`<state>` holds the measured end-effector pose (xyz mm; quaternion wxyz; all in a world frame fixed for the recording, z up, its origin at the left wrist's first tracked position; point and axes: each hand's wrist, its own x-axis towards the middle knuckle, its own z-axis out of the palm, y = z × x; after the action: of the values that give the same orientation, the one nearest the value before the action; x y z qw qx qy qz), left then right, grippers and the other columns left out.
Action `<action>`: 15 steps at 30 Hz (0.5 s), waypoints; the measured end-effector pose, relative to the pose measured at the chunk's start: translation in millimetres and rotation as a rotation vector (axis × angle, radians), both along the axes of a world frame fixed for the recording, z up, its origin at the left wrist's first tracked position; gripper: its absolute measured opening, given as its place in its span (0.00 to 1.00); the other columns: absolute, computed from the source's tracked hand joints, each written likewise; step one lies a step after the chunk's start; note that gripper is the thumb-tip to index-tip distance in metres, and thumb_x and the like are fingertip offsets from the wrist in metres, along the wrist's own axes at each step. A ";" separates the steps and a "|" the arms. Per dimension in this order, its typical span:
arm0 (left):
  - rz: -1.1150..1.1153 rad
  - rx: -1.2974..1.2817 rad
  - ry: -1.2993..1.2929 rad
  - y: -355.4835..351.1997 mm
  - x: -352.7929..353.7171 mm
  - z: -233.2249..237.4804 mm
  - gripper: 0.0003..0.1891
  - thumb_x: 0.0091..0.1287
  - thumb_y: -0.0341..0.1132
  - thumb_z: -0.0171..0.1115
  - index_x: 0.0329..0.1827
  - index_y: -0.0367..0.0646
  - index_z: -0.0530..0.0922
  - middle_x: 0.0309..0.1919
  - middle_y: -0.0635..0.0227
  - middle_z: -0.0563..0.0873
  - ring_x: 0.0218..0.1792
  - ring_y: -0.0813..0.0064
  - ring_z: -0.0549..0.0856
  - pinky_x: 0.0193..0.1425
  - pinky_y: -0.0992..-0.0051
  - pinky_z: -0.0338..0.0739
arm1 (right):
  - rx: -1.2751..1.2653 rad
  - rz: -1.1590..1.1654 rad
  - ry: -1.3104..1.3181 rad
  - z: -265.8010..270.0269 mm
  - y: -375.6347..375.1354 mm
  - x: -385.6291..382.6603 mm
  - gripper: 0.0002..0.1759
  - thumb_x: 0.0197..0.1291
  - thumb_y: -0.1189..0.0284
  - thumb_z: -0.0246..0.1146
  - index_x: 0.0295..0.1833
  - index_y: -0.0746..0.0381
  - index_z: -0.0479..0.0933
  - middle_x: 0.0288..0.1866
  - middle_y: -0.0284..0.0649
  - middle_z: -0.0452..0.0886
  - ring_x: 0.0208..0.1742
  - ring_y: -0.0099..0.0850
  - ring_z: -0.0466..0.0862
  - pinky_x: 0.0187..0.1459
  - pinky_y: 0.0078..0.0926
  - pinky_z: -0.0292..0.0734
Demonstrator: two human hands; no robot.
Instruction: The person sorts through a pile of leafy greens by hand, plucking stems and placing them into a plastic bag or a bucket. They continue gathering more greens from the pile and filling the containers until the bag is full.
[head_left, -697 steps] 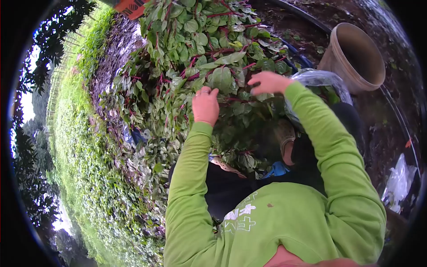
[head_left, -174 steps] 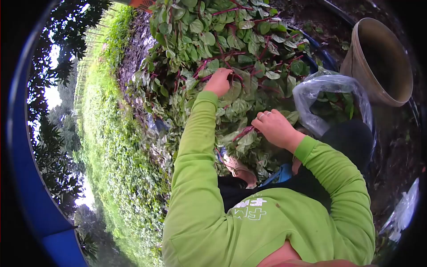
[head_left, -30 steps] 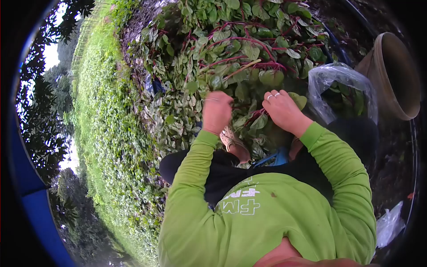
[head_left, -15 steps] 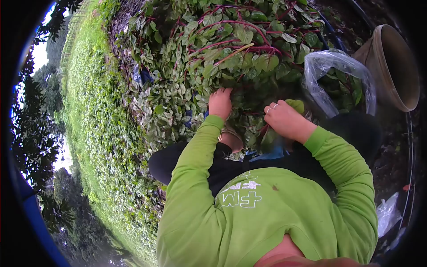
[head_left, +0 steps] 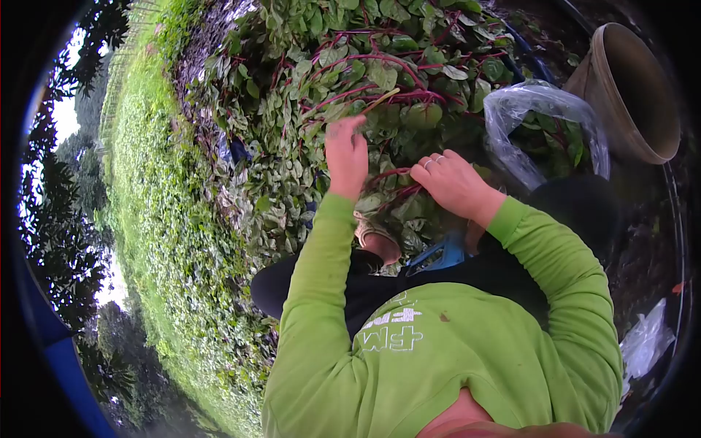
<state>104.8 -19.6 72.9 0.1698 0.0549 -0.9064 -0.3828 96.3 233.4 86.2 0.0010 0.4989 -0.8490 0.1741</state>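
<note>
I am grasping red-stemmed leafy shoots [head_left: 399, 193] in my right hand [head_left: 456, 185], just left of the clear plastic bag [head_left: 504, 113]. I am holding my left hand [head_left: 347, 156] over the heap of leafy greens [head_left: 383, 73], farther left of the bag, its fingers blurring so that I cannot tell whether they are pinching anything. More leaves [head_left: 546, 137] are lying inside the bag, and a brown bucket [head_left: 586, 79] is sitting just to its right.

Dark, wet ground [head_left: 646, 237] carries a heap of red-stemmed greens [head_left: 387, 73], a brown bucket [head_left: 586, 84] and crumpled clear plastic [head_left: 646, 342]; an open clear bag [head_left: 544, 98] probably rests there too, its base hidden.
</note>
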 end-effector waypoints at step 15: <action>-0.418 0.203 -0.241 31.1 13.9 28.5 0.10 0.65 0.25 0.67 0.48 0.41 0.89 0.41 0.57 0.87 0.46 0.55 0.85 0.54 0.64 0.79 | -0.198 -0.101 0.141 4.6 2.2 -6.8 0.05 0.61 0.71 0.59 0.40 0.59 0.77 0.41 0.39 0.79 0.51 0.38 0.84 0.68 0.54 0.69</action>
<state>118.8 11.5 101.4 -0.0284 -0.0714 -0.8686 -0.4895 89.5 235.6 90.8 0.1186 0.4639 -0.8496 0.2212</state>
